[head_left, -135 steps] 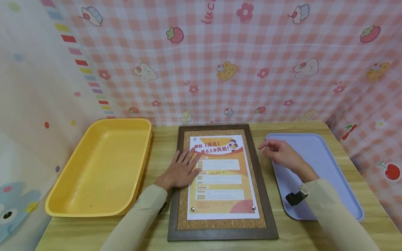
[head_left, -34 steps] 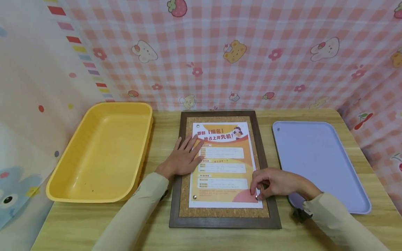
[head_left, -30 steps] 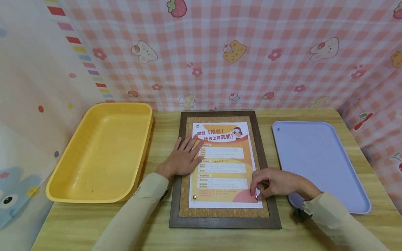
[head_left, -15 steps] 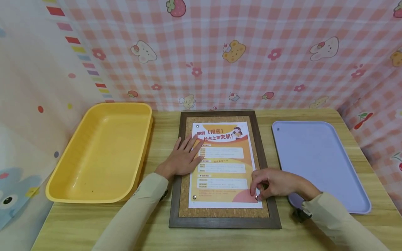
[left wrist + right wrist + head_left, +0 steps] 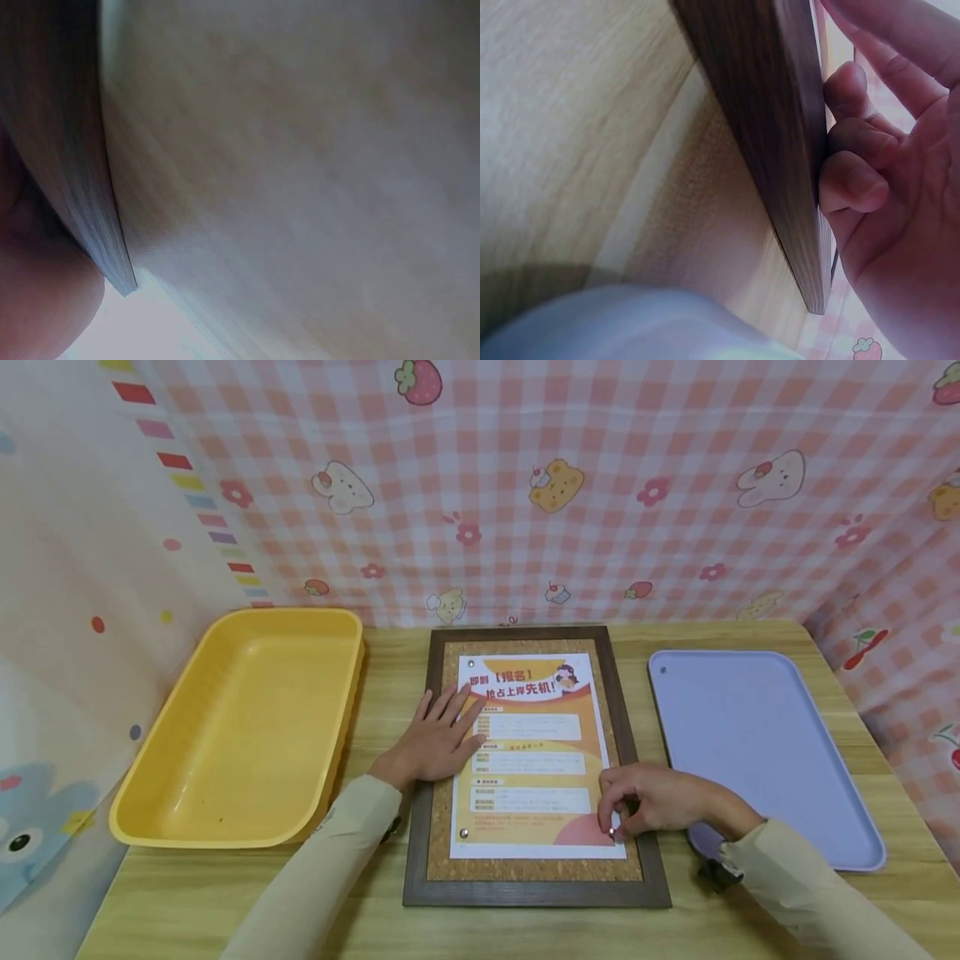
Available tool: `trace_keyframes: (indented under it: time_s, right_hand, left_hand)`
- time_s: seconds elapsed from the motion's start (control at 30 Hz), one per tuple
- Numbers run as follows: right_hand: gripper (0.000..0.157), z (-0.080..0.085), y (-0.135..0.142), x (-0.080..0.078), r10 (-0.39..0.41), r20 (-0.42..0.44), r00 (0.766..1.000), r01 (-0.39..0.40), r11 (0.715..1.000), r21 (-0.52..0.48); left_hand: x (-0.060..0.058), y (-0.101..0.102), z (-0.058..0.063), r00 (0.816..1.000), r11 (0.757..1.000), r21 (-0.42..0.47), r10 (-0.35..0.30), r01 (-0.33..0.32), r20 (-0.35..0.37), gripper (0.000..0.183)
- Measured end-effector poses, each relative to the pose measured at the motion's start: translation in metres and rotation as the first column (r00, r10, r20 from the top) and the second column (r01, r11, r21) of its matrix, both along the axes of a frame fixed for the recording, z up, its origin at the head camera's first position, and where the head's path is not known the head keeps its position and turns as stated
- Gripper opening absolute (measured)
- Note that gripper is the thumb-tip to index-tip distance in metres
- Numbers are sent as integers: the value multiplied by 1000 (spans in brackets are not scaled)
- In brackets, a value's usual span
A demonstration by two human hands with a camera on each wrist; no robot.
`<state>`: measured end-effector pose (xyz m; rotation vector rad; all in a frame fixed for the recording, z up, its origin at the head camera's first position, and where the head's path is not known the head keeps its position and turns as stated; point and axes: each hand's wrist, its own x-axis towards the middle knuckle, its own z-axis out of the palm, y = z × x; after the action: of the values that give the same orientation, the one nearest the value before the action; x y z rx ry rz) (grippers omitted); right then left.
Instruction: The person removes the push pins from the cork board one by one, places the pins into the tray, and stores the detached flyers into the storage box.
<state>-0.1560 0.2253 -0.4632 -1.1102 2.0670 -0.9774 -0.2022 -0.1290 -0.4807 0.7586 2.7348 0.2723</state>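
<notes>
A printed poster (image 5: 525,760) lies on a cork board (image 5: 525,870) with a dark brown wooden frame (image 5: 537,894). My left hand (image 5: 435,739) rests with straight, spread fingers on the poster's left side and the frame. With thumb and index finger, my right hand (image 5: 656,797) pinches a silvery pushpin (image 5: 612,833) at the poster's lower right corner. Other pushpins show at the lower left corner and at the upper left one. In the right wrist view, the other fingers (image 5: 855,180) curl against the frame's side (image 5: 772,127). The left wrist view shows mostly tabletop.
A yellow plastic basin (image 5: 243,843) stands at the left. At the right lies a lilac tray (image 5: 765,743) with a small silvery pushpin (image 5: 663,670) in its far left corner. A checked cloth (image 5: 480,510) hangs behind the wooden table (image 5: 525,935).
Since the oldest frame, my right hand has moved from the tray's far left edge down to the lower right pushpin and pinched it. Over the last second both hands stay in place.
</notes>
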Motion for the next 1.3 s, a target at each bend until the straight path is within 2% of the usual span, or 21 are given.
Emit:
trace_keyframes:
  time_s: [0.43, 0.73, 1.03, 1.3]
  right_hand:
    - [6, -1, -1, 1, 3, -14, 1000, -3, 1000, 11]
    - [10, 2, -2, 2, -5, -18, 1000, 5, 1000, 12]
    - [5, 2, -2, 0, -5, -13, 1000, 5, 999, 35]
    - [9, 1, -1, -2, -7, -3, 1000, 7, 998, 58]
  left_hand:
    - [-3, -1, -14, 1000, 1000, 16, 8, -8, -10, 64]
    - [0, 0, -7, 1000, 999, 36, -1, 1, -6, 63]
    - [1, 1, -1, 1000, 1000, -11, 1, -1, -4, 63]
    - [1, 1, 1, 1000, 1000, -8, 1, -1, -7, 62]
